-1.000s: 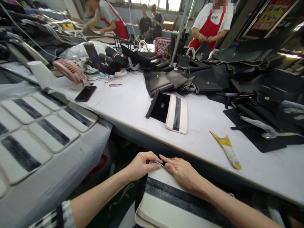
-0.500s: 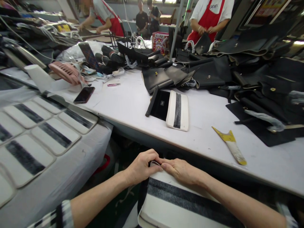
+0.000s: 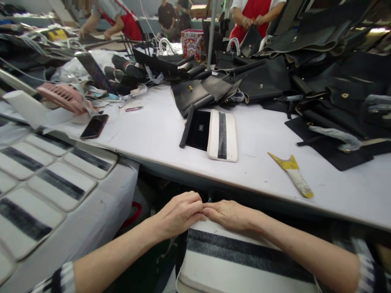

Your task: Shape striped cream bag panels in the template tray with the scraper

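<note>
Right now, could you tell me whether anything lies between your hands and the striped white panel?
Nothing visible: the left hand and right hand both touch the striped white panel at its far edge.

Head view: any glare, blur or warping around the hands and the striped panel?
Head view: soft, even light on the left hand and right hand at the striped panel, both sharp, no glare there; the wide-angle lens bows the white table edge and stretches the corners; the black leather pieces at right lose detail in the dark; a small bright streak shows at top right.
</note>
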### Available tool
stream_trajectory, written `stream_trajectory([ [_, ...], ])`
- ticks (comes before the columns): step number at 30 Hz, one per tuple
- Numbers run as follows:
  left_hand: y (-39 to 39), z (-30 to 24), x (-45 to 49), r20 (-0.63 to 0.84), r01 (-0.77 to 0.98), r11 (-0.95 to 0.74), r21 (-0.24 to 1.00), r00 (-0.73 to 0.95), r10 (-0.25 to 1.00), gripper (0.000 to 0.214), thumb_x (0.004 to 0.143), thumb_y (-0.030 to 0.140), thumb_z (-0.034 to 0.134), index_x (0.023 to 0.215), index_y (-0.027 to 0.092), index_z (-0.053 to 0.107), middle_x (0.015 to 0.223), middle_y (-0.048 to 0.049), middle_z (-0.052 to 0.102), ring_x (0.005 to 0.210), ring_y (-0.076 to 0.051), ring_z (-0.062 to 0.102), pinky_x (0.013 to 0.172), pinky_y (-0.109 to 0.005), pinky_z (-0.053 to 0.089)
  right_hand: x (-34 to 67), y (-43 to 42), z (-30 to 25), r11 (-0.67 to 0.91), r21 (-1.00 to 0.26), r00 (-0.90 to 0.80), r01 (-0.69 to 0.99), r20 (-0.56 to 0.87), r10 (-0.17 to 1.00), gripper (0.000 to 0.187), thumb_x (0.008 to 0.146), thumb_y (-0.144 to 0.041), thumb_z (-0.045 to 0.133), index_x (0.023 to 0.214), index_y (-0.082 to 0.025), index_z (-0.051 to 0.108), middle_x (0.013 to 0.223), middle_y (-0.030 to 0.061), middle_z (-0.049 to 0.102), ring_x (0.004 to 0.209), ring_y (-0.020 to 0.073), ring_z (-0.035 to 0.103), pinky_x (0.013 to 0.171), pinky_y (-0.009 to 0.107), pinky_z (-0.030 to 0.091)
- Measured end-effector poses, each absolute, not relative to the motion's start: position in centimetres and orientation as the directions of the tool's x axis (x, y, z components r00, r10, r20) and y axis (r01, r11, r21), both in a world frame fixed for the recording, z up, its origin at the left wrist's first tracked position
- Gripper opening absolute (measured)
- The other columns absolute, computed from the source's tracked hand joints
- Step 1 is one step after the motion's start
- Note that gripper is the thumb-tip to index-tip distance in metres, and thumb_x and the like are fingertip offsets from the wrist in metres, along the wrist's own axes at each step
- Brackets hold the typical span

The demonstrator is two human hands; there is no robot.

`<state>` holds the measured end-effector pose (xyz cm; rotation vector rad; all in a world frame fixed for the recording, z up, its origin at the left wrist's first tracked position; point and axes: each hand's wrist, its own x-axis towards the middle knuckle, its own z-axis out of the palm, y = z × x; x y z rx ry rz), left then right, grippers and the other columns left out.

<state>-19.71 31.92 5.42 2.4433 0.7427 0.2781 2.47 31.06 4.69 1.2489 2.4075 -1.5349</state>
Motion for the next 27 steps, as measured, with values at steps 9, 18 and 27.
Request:
stream_trajectory([
  [9, 35.2, 7.6, -17.0, -0.284, 0.565, -0.504, 0.654, 0.8, 0.529, 0.034, 0.094, 0.039, 0.05, 0.067, 0.018, 0.046, 0.069, 0.0025, 0.048, 0.063, -0.011, 0.044, 0.058, -0.026, 0.033, 7.0, 29.4, 6.5, 0.03, -0.71, -0.548, 0.704, -0.514, 0.66, 0.049, 0.098, -0.055, 0.037, 0.144, -0.04, 0.041, 0.141, 0.0051, 0.052, 0.126, 0.0338, 0.052, 0.104, 0.052, 0.04],
  [18, 38.7, 6.2, -15.2, -0.675, 0.728, -0.18, 0.661, 0.682, 0.28, 0.038, 0.07, 0.05, 0.073, 0.079, 0.018, 0.053, 0.062, 0.0058, 0.051, 0.055, -0.011, 0.045, 0.047, -0.021, 0.034, 15.2, 26.8, 7.7, -0.078, -0.64, -0.449, 0.765, -0.615, 0.648, 0.044, 0.095, -0.05, 0.049, 0.138, -0.041, 0.049, 0.131, 0.0003, 0.061, 0.121, 0.0293, 0.057, 0.104, 0.047, 0.042],
  [27, 39.4, 5.1, -15.7, -0.806, 0.82, -0.081, 0.567, 0.572, 0.155, 0.043, 0.076, 0.059, 0.065, 0.081, 0.021, 0.046, 0.062, 0.0079, 0.044, 0.044, -0.008, 0.036, 0.037, -0.021, 0.031, 20.4, 25.4, 6.4, -0.295, -0.749, -0.416, 0.593, -0.599, 0.684, 0.037, 0.089, -0.041, 0.059, 0.125, -0.033, 0.063, 0.127, -0.0014, 0.062, 0.119, 0.0243, 0.059, 0.104, 0.037, 0.044],
])
